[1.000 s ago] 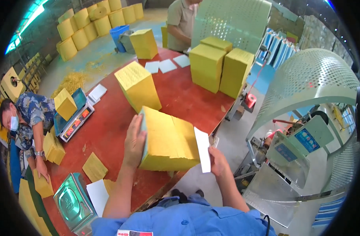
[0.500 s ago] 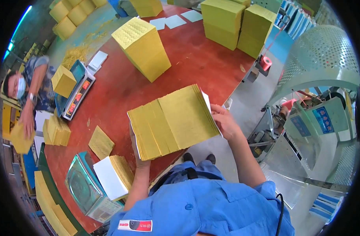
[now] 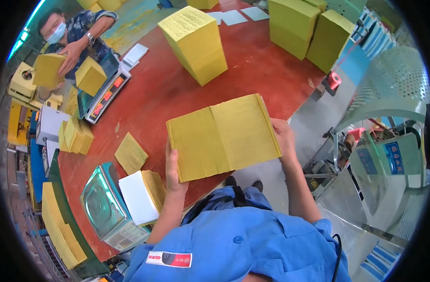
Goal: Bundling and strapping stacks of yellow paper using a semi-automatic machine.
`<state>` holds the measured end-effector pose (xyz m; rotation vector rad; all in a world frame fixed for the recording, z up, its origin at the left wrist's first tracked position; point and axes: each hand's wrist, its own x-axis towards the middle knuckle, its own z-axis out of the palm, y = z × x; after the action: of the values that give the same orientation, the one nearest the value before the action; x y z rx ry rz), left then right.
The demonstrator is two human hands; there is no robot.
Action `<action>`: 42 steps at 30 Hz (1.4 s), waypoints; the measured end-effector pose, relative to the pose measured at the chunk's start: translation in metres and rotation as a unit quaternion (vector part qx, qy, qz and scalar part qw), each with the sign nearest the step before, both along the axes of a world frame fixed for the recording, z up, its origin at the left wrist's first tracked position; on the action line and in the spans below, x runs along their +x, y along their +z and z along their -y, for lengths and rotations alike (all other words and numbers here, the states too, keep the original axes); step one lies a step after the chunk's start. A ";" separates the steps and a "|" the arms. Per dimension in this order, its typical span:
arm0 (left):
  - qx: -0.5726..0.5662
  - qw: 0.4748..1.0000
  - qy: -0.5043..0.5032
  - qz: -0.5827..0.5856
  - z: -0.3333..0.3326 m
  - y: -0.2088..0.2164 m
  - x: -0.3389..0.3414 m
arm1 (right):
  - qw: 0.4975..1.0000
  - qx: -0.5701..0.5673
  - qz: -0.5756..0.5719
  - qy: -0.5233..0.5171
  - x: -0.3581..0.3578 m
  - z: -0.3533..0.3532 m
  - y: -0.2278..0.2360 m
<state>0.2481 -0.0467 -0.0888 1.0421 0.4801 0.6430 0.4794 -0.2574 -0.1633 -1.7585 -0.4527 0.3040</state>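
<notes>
Between my two hands I hold a wide bundle of yellow paper (image 3: 223,137) above the near side of the red table. A seam runs down its middle. My left hand (image 3: 173,171) grips the left end, thumb against the edge. At the other end my right hand (image 3: 284,137) is closed, its fingers partly hidden behind the paper. Left of my left forearm, a yellow paper stack with a white face (image 3: 139,198) leans on a green-topped scale (image 3: 102,199). A loose yellow pad (image 3: 131,154) lies on the table close by.
Tall yellow stacks (image 3: 196,47) stand on the red table (image 3: 144,96). Across it, a person (image 3: 81,35) holds a yellow block (image 3: 48,70) beside a second scale (image 3: 104,96). Machinery with a perforated guard (image 3: 388,84) stands at the right.
The bundle's top has turned toward me, and the white end sheets no longer show. The other person's hand has lifted a yellow block toward the far scale. The whole view has shifted slightly.
</notes>
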 end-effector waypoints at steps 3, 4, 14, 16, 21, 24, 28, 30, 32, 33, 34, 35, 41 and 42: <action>-0.038 0.999 -0.010 0.008 -0.004 -0.005 -0.008 | 0.996 -0.070 0.045 -0.013 -0.020 -0.011 0.047; -0.046 0.999 -0.025 0.003 -0.004 -0.006 -0.009 | 0.997 -0.054 0.050 -0.020 -0.020 -0.012 0.047; -0.038 0.999 -0.021 -0.027 0.001 -0.003 -0.004 | 0.989 -0.123 0.079 0.023 -0.004 -0.009 0.055; -0.048 0.999 -0.011 -0.009 0.001 -0.005 -0.005 | 0.982 -0.119 0.133 0.067 -0.003 -0.008 0.064; -0.118 0.992 -0.007 0.047 0.002 0.004 -0.005 | 0.995 -0.013 -0.071 0.069 -0.007 -0.014 0.064; -0.156 0.987 0.004 0.035 -0.001 0.001 -0.003 | 0.991 0.050 -0.100 0.073 -0.007 -0.009 0.057; -0.150 0.989 0.000 0.010 -0.005 -0.004 -0.002 | 0.984 0.071 -0.148 0.076 -0.008 -0.007 0.071; -0.154 0.988 -0.001 0.021 -0.004 -0.003 0.001 | 0.980 0.085 -0.157 0.085 -0.011 -0.005 0.076; -0.142 0.990 -0.002 0.005 0.000 0.006 0.004 | 0.986 0.063 -0.120 0.096 -0.014 -0.006 0.078; -0.144 0.990 -0.005 0.006 -0.002 0.007 0.003 | 0.987 0.062 -0.119 0.093 -0.016 -0.008 0.081; -0.150 0.989 -0.014 -0.007 -0.003 0.007 0.000 | 0.987 0.052 -0.118 0.097 -0.017 -0.010 0.085; -0.157 0.987 -0.023 -0.019 -0.004 0.007 -0.001 | 0.987 0.041 -0.118 0.100 -0.017 -0.009 0.088; -0.146 0.988 -0.036 -0.026 -0.007 0.004 -0.002 | 0.988 0.024 -0.121 0.096 -0.016 -0.006 0.085; -0.146 0.988 -0.038 -0.025 -0.006 0.006 -0.002 | 0.988 0.025 -0.119 0.094 -0.018 -0.006 0.087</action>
<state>0.2463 -0.0409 -0.0832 0.7959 0.5569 0.4637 0.4618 -0.2514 -0.0759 -1.6095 -0.4498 0.6251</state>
